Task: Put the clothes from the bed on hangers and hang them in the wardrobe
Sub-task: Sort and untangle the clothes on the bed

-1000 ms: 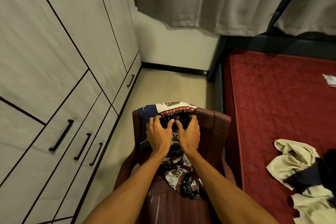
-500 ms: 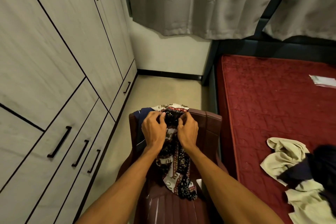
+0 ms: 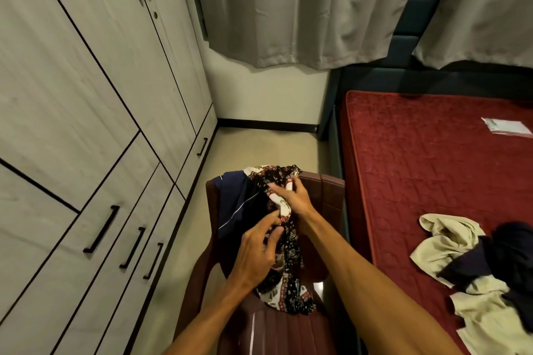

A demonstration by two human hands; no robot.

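Note:
A patterned black, white and red garment (image 3: 290, 288) hangs over the back of a maroon plastic chair (image 3: 326, 190), with a navy garment (image 3: 239, 204) draped beside it on the left. My right hand (image 3: 294, 196) grips the patterned cloth near the top of the chair back. Lower down, my left hand (image 3: 256, 251) pinches a fold of the same cloth. On the red bed (image 3: 418, 158) lies a heap of cream clothes (image 3: 450, 242) mixed with dark navy ones (image 3: 504, 251). The wardrobe (image 3: 86, 95) fills the left side, its doors closed. No hanger is visible.
Closed drawers with black handles (image 3: 101, 229) run along the wardrobe's base. A narrow strip of floor (image 3: 268, 150) lies between wardrobe, chair and bed. Grey curtains (image 3: 288, 8) hang at the back. A small clear packet (image 3: 506, 130) rests on the bed's far right.
Both hands were side by side at the top of the chair back. Now my left hand has slid down the patterned cloth while my right stays near the top, bunching it.

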